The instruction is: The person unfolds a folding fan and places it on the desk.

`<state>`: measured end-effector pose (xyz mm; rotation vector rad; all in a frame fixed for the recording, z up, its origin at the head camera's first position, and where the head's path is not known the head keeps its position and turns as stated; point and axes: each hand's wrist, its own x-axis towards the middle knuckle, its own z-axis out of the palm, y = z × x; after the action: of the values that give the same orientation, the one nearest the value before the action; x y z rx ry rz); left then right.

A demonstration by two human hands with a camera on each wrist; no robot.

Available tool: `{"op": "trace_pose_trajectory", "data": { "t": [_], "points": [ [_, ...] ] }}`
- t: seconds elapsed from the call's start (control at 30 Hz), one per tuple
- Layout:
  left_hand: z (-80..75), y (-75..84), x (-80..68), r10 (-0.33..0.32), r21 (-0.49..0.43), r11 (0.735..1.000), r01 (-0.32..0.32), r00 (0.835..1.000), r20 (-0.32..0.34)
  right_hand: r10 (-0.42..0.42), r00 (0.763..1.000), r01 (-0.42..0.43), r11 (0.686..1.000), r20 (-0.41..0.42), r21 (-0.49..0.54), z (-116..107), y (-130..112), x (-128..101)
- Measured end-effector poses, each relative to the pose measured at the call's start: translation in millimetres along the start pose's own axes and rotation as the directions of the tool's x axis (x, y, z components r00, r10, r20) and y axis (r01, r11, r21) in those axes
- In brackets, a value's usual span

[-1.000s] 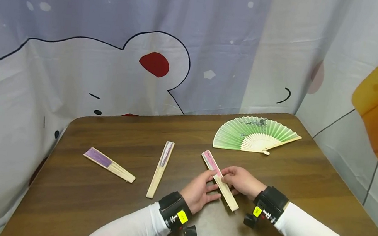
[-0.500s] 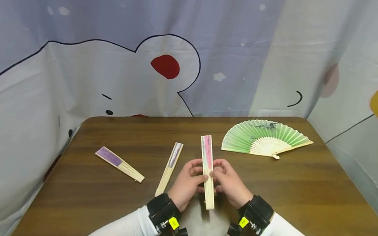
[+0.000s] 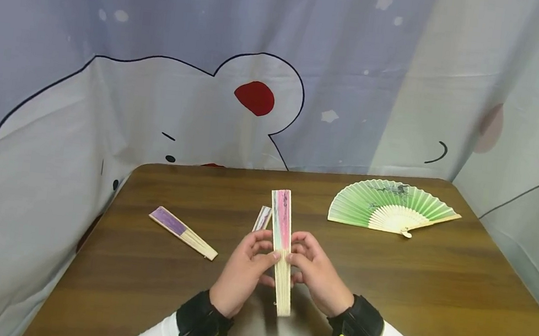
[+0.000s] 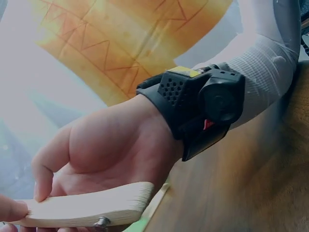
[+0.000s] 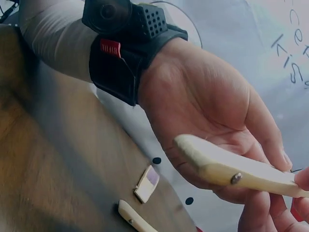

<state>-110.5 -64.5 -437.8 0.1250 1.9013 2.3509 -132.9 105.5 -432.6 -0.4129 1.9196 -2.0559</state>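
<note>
A folded hand fan (image 3: pixel 283 219) with a pink and pale green cloth end and bamboo ribs is held up off the table, nearly upright in the head view. My left hand (image 3: pixel 242 269) grips its left edge, thumb on the ribs and fingers behind. On the other edge my right hand (image 3: pixel 321 276) pinches the same fan with its thumb in front. The left wrist view has the right hand (image 4: pixel 113 145) behind the fan's pivot end (image 4: pixel 116 205). Across in the right wrist view, the left hand (image 5: pixel 207 101) holds the fan (image 5: pixel 227 166), its metal rivet facing the camera.
A green fan (image 3: pixel 360 203) lies spread open at the back right of the wooden table (image 3: pixel 135 297). A folded purple fan (image 3: pixel 182 231) lies at the left. Another folded fan (image 3: pixel 262 218) is partly hidden behind the left hand. A printed curtain (image 3: pixel 167 12) stands behind.
Both hands have lifted the pink fan from the table and turned it from slanted to nearly upright. The left hand has gone from spread fingers beneath it to gripping it. The head view has swung left.
</note>
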Motion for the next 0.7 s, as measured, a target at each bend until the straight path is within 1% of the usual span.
{"op": "trace_pose_trajectory", "data": {
  "t": [0.1, 0.2, 0.4, 0.57, 0.7],
  "points": [
    [-0.7, 1.6, -0.1, -0.003, 0.021, 1.000, 0.003, 1.000, 0.005, -0.012, 1.000, 0.012, 1.000, 0.001, -0.006, 1.0, -0.8, -3.0],
    [-0.8, -0.2, 1.2, -0.014, 0.024, 1.000, 0.014, 1.000, 0.004, -0.018, 1.000, 0.018, 1.000, 0.002, -0.011, 0.1, -0.1, -5.3],
    [-1.3, -2.5, 1.9, -0.014, -0.004, 1.000, 0.014, 1.000, -0.007, -0.014, 1.000, 0.015, 1.000, 0.021, -0.011, -3.6, 1.6, -5.8],
    [-5.3, -5.7, 4.9, 0.004, -0.037, 0.999, -0.003, 1.000, 0.014, 0.018, 0.999, -0.017, 1.000, 0.027, -0.020, -4.9, -1.1, -4.0],
    [-9.3, -11.3, 8.1, 0.010, -0.051, 0.999, -0.009, 1.000, 0.024, 0.063, 0.997, -0.065, 0.997, 0.047, 0.046, -5.2, -1.7, -3.4]
  ]
}}
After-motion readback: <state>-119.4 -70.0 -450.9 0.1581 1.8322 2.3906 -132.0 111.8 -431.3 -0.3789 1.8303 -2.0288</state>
